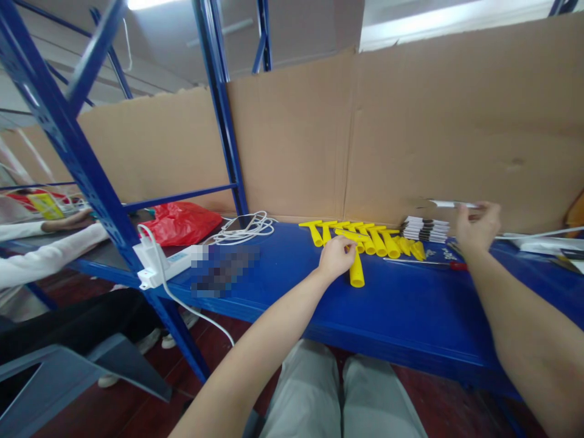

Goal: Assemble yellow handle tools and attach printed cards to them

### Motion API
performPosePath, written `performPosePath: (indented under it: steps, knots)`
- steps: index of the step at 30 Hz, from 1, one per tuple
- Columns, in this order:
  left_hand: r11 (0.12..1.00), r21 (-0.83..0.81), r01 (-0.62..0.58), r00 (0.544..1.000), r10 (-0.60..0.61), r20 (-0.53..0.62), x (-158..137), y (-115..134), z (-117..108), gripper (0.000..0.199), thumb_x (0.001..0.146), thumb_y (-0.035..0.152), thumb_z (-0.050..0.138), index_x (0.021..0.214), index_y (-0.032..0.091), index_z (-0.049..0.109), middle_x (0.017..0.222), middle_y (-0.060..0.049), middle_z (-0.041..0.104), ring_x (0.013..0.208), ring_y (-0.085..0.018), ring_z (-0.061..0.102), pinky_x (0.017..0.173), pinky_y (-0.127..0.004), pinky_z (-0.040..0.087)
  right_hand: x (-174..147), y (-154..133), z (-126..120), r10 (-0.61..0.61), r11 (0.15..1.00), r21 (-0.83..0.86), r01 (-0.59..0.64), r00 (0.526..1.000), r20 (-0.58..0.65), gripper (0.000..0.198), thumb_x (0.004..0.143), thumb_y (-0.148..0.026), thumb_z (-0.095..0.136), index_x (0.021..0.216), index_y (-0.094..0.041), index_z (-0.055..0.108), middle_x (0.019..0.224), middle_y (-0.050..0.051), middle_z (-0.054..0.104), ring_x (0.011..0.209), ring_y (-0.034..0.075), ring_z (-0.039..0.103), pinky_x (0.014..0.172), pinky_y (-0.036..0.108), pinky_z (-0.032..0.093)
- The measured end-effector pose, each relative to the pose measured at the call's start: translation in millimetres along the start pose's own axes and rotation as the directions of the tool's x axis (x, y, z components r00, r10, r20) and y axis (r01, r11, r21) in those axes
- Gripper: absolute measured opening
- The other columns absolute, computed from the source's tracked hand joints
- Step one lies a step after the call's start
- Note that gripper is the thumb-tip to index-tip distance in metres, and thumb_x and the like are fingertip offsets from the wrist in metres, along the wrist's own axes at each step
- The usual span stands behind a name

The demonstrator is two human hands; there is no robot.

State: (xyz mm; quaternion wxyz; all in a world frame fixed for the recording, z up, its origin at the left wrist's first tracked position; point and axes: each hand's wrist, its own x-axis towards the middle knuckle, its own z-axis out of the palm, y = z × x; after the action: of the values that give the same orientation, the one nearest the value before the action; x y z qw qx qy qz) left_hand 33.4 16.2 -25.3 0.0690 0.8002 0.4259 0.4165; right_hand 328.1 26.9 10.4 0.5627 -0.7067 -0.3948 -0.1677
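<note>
fingertips of the left hand [336, 261] are closed round a yellow t-shaped piece [357, 275] – its wide, hollow end points toward the person, near the front of the blue table [283, 286]. whether that piece rests on the surface or is lifted slightly, i cannot tell. just behind it runs a row of yellow pieces [378, 243], laid side by side near the foot of the cardboard wall [410, 134], most with the crossbar toward the back and the open end forward; those at the right end of the row look smaller.

over to the right, the right hand [479, 228] is raised above the table, pinching a slim white piece [449, 204] between thumb and fingers, its free end pointing left in front of the cardboard. below that, beside the yellow row, sits a stack of white-and-black pieces [424, 230]. a screwdriver [457, 266] lies in front of the stack – red handle to the right, thin shaft to the left.

at the left of the table are a white power strip [176, 264], a red bag [182, 222] and a loosely coiled white cable [249, 228].
</note>
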Motion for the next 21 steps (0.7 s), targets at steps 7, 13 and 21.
performPosePath:
  steps: [7, 13, 21]
  knots:
    - [1.0, 0.028, 0.007, 1.0, -0.006, -0.009, 1.3, -3.6, -0.1, 0.019, 0.081, 0.012, 0.054, 0.08, 0.017, 0.072, 0.088, -0.004, 0.071, 0.089, -0.017, 0.064, 0.087, -0.031, 0.05, -4.6, -9.2, -5.2, -0.001, 0.989, 0.148, 0.004, 1.0, -0.024, 0.03, 0.084, -0.032, 0.051, 0.109, -0.017, 0.041, 0.113, 0.015, 0.058, 0.088, 0.02, 0.06, 0.085, 0.031, 0.044]
    - [0.999, 0.039, 0.035, 0.999, -0.034, -0.002, 3.4, -6.9, -1.9, 0.02, 0.081, 0.012, 0.053, 0.078, 0.018, 0.072, 0.088, -0.003, 0.071, 0.09, -0.017, 0.064, 0.088, -0.032, 0.05, -22.5, -31.7, -12.1, -0.063, 0.978, 0.206, 0.043, 0.993, 0.095, 0.044, 0.077, -0.02, 0.054, 0.115, -0.015, 0.034, 0.11, 0.013, 0.058, 0.092, 0.019, 0.061, 0.083, 0.031, 0.046]
    - [0.995, 0.083, 0.049, 0.999, -0.049, -0.008, 1.9, -7.7, -4.6, 0.022, 0.082, 0.014, 0.052, 0.084, 0.015, 0.074, 0.096, -0.009, 0.071, 0.092, -0.02, 0.064, 0.087, -0.033, 0.05, -29.8, -41.7, -11.8, 0.106, 0.931, 0.337, -0.143, 0.986, 0.127, 0.036, 0.09, -0.037, 0.047, 0.119, -0.021, 0.034, 0.12, 0.014, 0.054, 0.107, 0.022, 0.06, 0.074, 0.034, 0.053]
